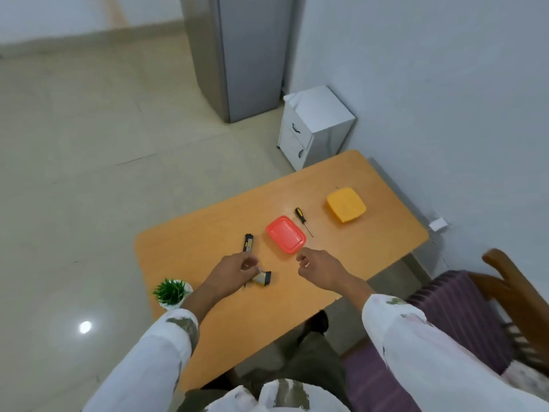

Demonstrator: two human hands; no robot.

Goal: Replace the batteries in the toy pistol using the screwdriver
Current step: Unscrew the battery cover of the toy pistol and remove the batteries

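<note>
1. The toy pistol (249,244) lies on the orange table (371,254), near its left side.
2. The left hand (234,269) curls its fingers round the middle of the toy pistol.
3. The right hand (318,269) hangs over the table just by the red box (285,234), fingers loosely bent, holding nothing.
4. The screwdriver (303,221) lies between the red box and the yellow box (346,208).
5. A small green plant (171,292) stands at the table's left edge.

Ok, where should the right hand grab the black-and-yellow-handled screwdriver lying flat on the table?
Take the black-and-yellow-handled screwdriver by its thick handle, the far end, from above. It lies flat, thin shaft pointing back at the right hand, so reach over the tip, keeping right of the red lidded box.
</note>
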